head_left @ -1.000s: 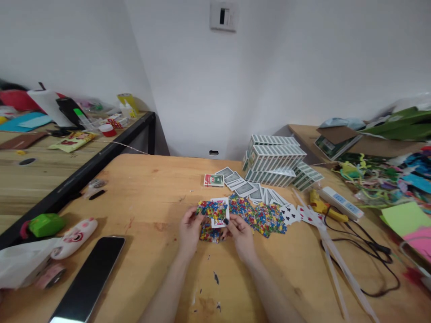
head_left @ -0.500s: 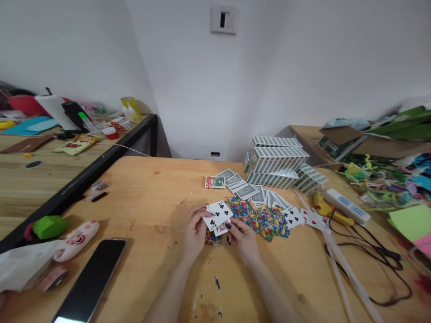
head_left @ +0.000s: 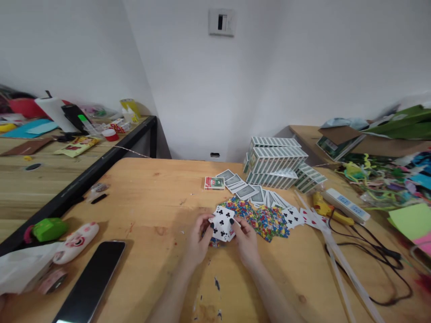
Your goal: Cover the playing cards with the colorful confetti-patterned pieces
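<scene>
Both hands hold playing cards (head_left: 222, 223) above the wooden table, a five of clubs facing me on top. My left hand (head_left: 201, 235) is closed on the cards' left edge, thumb in front. At their right edge my right hand (head_left: 245, 237) pinches them, and part of another card shows behind there. Cards with colourful backs (head_left: 269, 220) lie spread just beyond my right hand. Grey-backed cards (head_left: 247, 191) form a fanned row farther off. Face-up cards (head_left: 292, 217) lie to the right. A card box (head_left: 214, 183) rests beyond the hands.
Striped card cartons (head_left: 278, 159) are stacked at the back right. A yellow glue gun (head_left: 332, 211), a power strip (head_left: 346, 205) and black cables lie on the right. A black phone (head_left: 90, 280) and a green object (head_left: 50, 228) are on the left.
The five of clubs has turned more upright and moved slightly down, now lined up over the card behind it. My left thumb has come to the front of the cards.
</scene>
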The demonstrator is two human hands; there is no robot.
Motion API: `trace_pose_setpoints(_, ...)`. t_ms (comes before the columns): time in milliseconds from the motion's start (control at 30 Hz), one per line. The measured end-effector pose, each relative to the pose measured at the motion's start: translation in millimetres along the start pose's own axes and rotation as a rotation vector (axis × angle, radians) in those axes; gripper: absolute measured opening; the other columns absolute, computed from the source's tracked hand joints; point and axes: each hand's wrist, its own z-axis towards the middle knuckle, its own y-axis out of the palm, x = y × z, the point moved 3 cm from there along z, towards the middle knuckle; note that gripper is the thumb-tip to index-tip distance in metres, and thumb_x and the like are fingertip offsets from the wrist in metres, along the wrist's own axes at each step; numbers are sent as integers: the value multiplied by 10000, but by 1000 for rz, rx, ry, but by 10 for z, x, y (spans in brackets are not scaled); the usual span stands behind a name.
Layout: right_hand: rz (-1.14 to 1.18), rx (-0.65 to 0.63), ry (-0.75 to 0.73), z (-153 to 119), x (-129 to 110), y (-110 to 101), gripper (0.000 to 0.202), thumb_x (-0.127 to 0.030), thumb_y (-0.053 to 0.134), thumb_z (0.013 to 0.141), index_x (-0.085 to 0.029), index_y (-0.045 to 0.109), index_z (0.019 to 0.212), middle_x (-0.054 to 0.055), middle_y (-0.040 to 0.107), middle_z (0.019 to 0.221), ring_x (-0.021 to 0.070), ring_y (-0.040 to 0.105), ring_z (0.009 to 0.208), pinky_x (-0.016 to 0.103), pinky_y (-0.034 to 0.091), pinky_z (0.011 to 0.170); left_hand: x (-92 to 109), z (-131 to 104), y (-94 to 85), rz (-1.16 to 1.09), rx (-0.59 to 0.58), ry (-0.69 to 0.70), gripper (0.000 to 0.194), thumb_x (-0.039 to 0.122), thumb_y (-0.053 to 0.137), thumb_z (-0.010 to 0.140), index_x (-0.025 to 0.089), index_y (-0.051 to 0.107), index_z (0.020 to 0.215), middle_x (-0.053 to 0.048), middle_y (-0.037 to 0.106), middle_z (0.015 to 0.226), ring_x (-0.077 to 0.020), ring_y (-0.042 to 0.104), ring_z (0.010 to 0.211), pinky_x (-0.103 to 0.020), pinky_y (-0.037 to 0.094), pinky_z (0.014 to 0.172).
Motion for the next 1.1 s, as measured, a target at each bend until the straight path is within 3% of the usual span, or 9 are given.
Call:
trace_pose_setpoints(100, -33, -50, 15, -29, -29, 31, 266, -366, 613, 701, -153, 631, 860, 3, 622, 642, 116, 507, 532, 209, 399, 492, -51, 40, 48, -125, 35, -175, 386, 255, 572, 719, 185, 466, 1084, -22, 573, 806, -136, 552, 702, -240, 451, 628)
trace_pose_setpoints(233, 0, -29, 26, -31, -45, 47, 278, -361, 636, 678, -159, 617, 868, 11, 644, 680, 135, 547, 570, 232, 435, 531, -64, 79, 89, -178, 41, -298, 290, 329, 605, 683, 152, 547, 905, -37, 607, 786, -142, 564, 700, -242, 451, 638)
trace_pose_setpoints(367, -24, -72, 27, -33, -46, 83, 261, -385, 626, 681, -157, 618, 806, 41, 663, 738, 171, 580, 617, 269, 467, 547, -73, 81, 53, -169, 136, -301, 211, 335, 617, 671, 154, 528, 735, 10, 569, 644, -104, 521, 585, -200, 414, 554)
trace_pose_setpoints(500, -60, -83, 37, -48, -30, 91, 292, -417, 604, 697, -162, 618, 838, 53, 674, 771, 188, 592, 612, 286, 477, 515, -83, 88, 3, -129, 124, -291, 219, 294, 639, 648, 159, 469, 613, 57, 473, 525, -74, 447, 489, -171, 354, 478)
trace_pose_setpoints(567, -67, -108, 23, -50, -31, 97, 290, -417, 609, 694, -165, 626, 837, 53, 678, 777, 196, 602, 630, 296, 483, 538, -62, 105, -21, -154, 89, -251, 180, 268, 643, 641, 159, 516, 707, 33, 541, 621, -95, 508, 581, -187, 400, 546)
trace_pose_setpoints(667, -57, -146, -2, -51, -44, 113, 287, -412, 627, 682, -177, 629, 846, 54, 684, 808, 210, 617, 692, 311, 487, 606, -30, 129, -31, -223, -10, -218, 355, 268, 627, 656, 172, 533, 984, -38, 612, 899, -152, 563, 814, -249, 440, 710)
trace_pose_setpoints(733, -50, -160, -4, -54, -55, 123, 293, -412, 632, 679, -188, 617, 867, 54, 685, 836, 214, 621, 731, 313, 485, 642, -37, 135, -35, -222, -33, -229, 388, 281, 616, 665, 170, 525, 1025, -54, 610, 935, -164, 563, 839, -264, 441, 732)
trace_pose_setpoints(933, -53, -204, -14, -67, -88, 137, 274, -388, 619, 697, -185, 588, 879, 66, 676, 888, 215, 617, 792, 308, 477, 682, -128, 131, -41, -157, 28, -232, 185, 269, 609, 673, 163, 514, 790, 17, 565, 694, -112, 527, 636, -212, 428, 595)
trace_pose_setpoints(1100, -57, -205, -29, -68, -90, 125, 256, -365, 620, 696, -190, 585, 879, 63, 676, 874, 219, 615, 795, 317, 473, 694, -176, 127, -57, -105, 22, -270, 212, 287, 625, 661, 163, 453, 652, 50, 488, 576, -85, 459, 530, -182, 377, 503)
